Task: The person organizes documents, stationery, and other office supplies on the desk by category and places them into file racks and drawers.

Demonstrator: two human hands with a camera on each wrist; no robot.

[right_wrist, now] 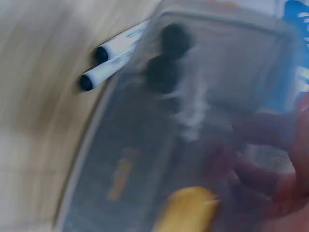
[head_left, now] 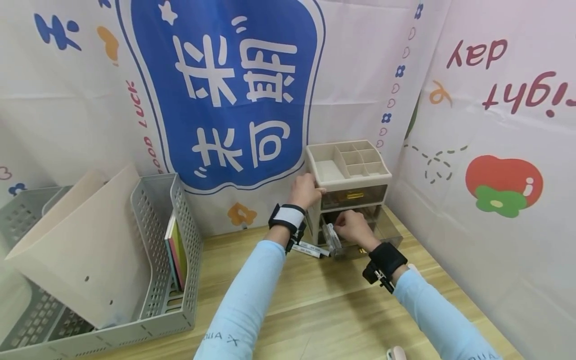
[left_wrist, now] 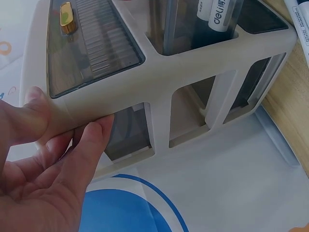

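A cream desktop drawer organizer (head_left: 315, 215) stands against the back wall. My left hand (head_left: 304, 192) grips its left side near the top, thumb on the front edge and fingertips at a side opening (left_wrist: 130, 130). Below the shut top drawer (head_left: 342, 197), a clear drawer (head_left: 389, 230) is pulled out. White markers with dark caps (left_wrist: 219, 19) lie at its left end. My right hand (head_left: 357, 229) reaches into this drawer with bent fingers beside the markers. In the right wrist view, blurred fingers (right_wrist: 260, 169) show through the drawer's front; I cannot tell whether they pinch a marker.
Two white markers (head_left: 308, 250) lie on the wooden table left of the open drawer. At the left stands a grey file rack (head_left: 166, 320) with a large cream folder (head_left: 99, 250) and thin books (head_left: 176, 252). A small pale object (head_left: 396, 353) lies at the front edge.
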